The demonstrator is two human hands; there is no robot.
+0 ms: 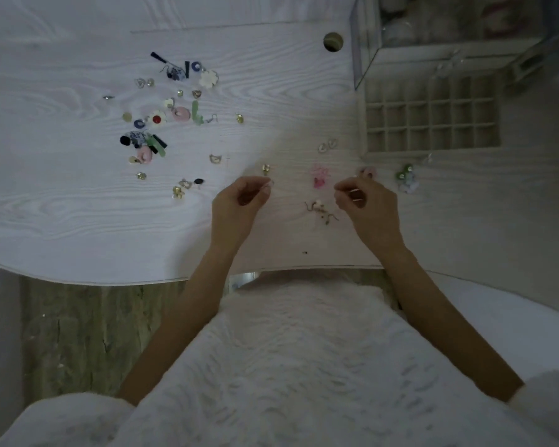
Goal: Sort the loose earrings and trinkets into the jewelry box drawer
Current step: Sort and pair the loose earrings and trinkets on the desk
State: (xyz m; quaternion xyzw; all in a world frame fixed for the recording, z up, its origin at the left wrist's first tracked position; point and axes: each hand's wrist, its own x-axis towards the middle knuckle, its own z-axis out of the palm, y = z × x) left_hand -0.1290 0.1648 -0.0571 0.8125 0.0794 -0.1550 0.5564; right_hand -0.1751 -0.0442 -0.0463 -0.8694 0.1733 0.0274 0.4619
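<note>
Small, light earrings — pinch them by the body

Both our left hand and right hand hover with fingers curled, seemingly empty; earrings lie between them on the counter — drawer beyond the right fingers.

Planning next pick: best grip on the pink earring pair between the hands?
Probably pinch the pink earrings from straight above, across the darker lower piece. They lie flat on the table with bare wood all round, so no side entry is needed. The right hand looks nearest. Hook detail is too blurred to judge.
</note>
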